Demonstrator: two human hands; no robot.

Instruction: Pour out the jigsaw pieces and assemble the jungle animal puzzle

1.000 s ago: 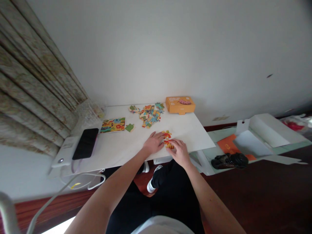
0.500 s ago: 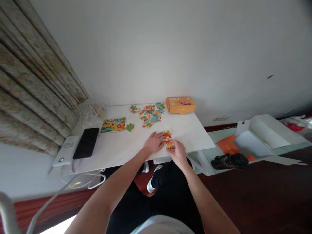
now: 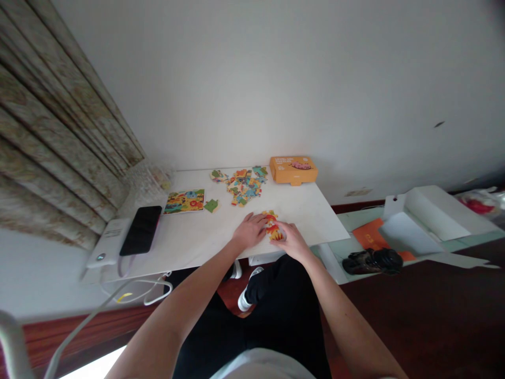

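Observation:
A small cluster of joined red and yellow puzzle pieces lies near the front edge of the white table. My left hand rests flat beside it on the left, fingers stretched toward the pieces. My right hand lies on the right, its fingertips pressing on the cluster's lower pieces. Farther back sits a heap of loose coloured puzzle pieces. A lone green piece lies next to a printed picture card.
An orange box stands at the table's back right corner. A black phone rests on a white device at the left, with white cables hanging below. Curtains hang at left. A lower shelf at right holds white boxes and a dark object.
My right hand has shifted slightly, its wrist swinging right while the fingertips stay on the cluster. The left hand has stayed put.

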